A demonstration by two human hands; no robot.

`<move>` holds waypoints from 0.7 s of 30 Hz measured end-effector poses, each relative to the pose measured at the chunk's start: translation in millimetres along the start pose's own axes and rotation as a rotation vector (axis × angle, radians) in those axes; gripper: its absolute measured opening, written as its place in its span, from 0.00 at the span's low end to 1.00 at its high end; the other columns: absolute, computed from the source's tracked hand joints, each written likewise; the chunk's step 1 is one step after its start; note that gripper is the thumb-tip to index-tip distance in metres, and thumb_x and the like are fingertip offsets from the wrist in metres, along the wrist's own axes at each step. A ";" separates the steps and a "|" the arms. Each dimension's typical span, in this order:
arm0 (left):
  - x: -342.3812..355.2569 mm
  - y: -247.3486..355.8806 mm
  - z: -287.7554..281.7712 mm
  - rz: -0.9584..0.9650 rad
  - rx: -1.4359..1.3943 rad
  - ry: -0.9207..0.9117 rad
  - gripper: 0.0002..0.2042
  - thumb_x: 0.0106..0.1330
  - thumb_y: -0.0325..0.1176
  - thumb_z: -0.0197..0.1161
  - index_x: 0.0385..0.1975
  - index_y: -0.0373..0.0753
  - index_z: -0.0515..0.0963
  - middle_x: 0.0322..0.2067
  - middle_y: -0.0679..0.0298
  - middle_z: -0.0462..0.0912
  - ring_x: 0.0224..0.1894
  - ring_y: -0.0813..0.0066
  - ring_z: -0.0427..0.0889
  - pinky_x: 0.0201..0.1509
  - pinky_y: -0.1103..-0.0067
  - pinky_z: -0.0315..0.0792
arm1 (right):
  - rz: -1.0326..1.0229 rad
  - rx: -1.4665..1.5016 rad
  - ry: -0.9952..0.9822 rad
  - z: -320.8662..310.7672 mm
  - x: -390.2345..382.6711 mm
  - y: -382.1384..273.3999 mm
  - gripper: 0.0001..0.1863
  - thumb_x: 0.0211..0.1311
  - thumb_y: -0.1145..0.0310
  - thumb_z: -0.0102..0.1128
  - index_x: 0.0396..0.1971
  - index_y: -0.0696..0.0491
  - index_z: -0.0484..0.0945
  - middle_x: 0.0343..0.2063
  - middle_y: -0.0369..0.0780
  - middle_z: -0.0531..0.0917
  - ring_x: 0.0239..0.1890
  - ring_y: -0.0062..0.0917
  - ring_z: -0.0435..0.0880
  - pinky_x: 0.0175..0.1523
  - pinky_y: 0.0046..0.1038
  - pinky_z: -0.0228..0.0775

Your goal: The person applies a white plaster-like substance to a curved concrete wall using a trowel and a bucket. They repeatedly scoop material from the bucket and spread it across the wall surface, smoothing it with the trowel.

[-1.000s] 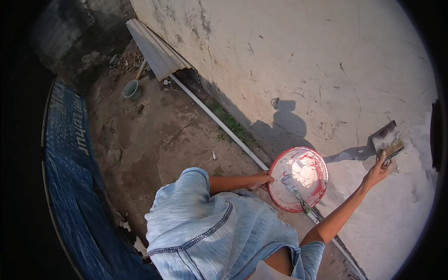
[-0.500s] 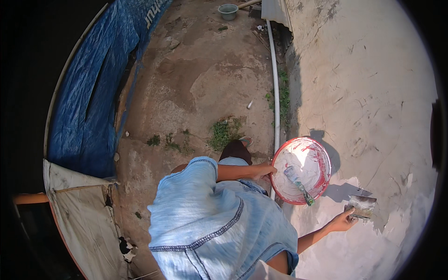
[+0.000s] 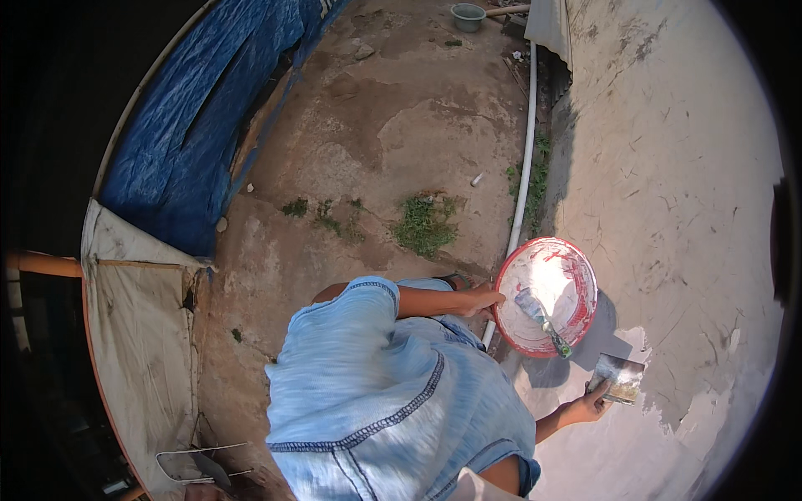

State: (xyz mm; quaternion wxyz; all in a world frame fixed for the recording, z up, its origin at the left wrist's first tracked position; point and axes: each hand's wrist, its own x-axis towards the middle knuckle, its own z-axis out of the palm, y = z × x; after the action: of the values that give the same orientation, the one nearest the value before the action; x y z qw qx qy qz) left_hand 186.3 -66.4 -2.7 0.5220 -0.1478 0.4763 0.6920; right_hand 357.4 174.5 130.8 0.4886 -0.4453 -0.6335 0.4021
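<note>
My left hand [image 3: 478, 300] grips the rim of a round red tub [image 3: 581, 313] smeared inside with white paste. A scraper [image 3: 551, 330] with a paste-smeared handle lies in the tub. My right hand [image 3: 589, 407] is closed on a flat metal trowel [image 3: 621, 374], dirty and marked with white, held just below the tub at the lower right. Behind them is a pale, cracked wall [image 3: 677, 167], with a patch of smoother white coating [image 3: 618, 455] on its lower part.
A white pipe [image 3: 526, 159] runs along the wall's foot beside weeds [image 3: 422, 225] on cracked concrete. Corrugated sheeting [image 3: 547, 29] and a grey basin [image 3: 468, 23] are at the far end. Blue tarp [image 3: 175, 150], pale sheeting [image 3: 134, 351] and a wire frame [image 3: 184, 468] line the left side.
My view has swung from the wall to along the yard. The trowel has come down and leftward, nearer the tub, which my left hand still holds.
</note>
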 end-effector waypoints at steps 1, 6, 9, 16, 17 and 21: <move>3.5 -9.1 5.1 0.015 -0.025 -0.013 0.14 0.52 0.28 0.58 0.39 0.33 0.75 0.31 0.59 0.81 0.30 0.71 0.84 0.28 0.76 0.79 | 0.062 0.090 0.040 3.6 -7.7 -1.3 0.19 0.60 0.61 0.68 0.40 0.64 0.81 0.33 0.43 0.84 0.26 0.19 0.75 0.29 0.22 0.66; 14.2 -20.9 17.8 0.133 -0.048 0.007 0.19 0.48 0.27 0.60 0.43 0.31 0.74 0.25 0.62 0.77 0.21 0.73 0.80 0.19 0.77 0.74 | 0.038 -0.122 -0.175 49.0 17.3 5.0 0.25 0.59 0.56 0.68 0.37 0.68 0.80 0.26 0.43 0.81 0.21 0.21 0.71 0.22 0.23 0.57; -4.1 -24.2 9.4 0.181 -0.133 0.035 0.22 0.47 0.26 0.60 0.47 0.33 0.73 0.24 0.63 0.75 0.21 0.73 0.79 0.19 0.76 0.73 | 0.043 -0.113 -0.245 78.9 41.3 0.0 0.26 0.59 0.54 0.67 0.32 0.69 0.79 0.22 0.42 0.79 0.19 0.22 0.71 0.22 0.24 0.58; 3.9 -2.7 -5.6 0.221 -0.225 0.125 0.27 0.48 0.25 0.59 0.54 0.33 0.69 0.34 0.56 0.79 0.32 0.64 0.84 0.32 0.69 0.83 | 0.084 -0.051 -0.350 118.8 59.9 6.9 0.27 0.58 0.58 0.66 0.44 0.69 0.76 0.34 0.47 0.82 0.30 0.26 0.81 0.29 0.25 0.73; 1.7 3.8 -3.9 0.217 -0.236 0.109 0.28 0.48 0.25 0.59 0.54 0.32 0.69 0.35 0.56 0.80 0.34 0.64 0.85 0.33 0.69 0.83 | 0.096 -0.043 -0.334 115.1 62.0 20.3 0.27 0.58 0.59 0.66 0.45 0.69 0.75 0.34 0.47 0.82 0.31 0.27 0.81 0.30 0.25 0.73; 3.2 46.1 1.1 0.108 -0.078 0.119 0.19 0.59 0.30 0.56 0.52 0.35 0.73 0.42 0.57 0.81 0.42 0.68 0.84 0.48 0.68 0.81 | 0.205 -0.171 -0.314 102.1 47.4 -16.2 0.26 0.62 0.62 0.63 0.54 0.65 0.72 0.38 0.44 0.82 0.33 0.24 0.81 0.31 0.24 0.73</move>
State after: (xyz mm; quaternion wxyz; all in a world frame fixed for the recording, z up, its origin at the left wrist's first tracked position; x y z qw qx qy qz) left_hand 145.6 -63.8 18.9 0.4486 -0.1832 0.4864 0.7270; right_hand 248.9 207.7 138.1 0.3008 -0.4793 -0.6850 0.4589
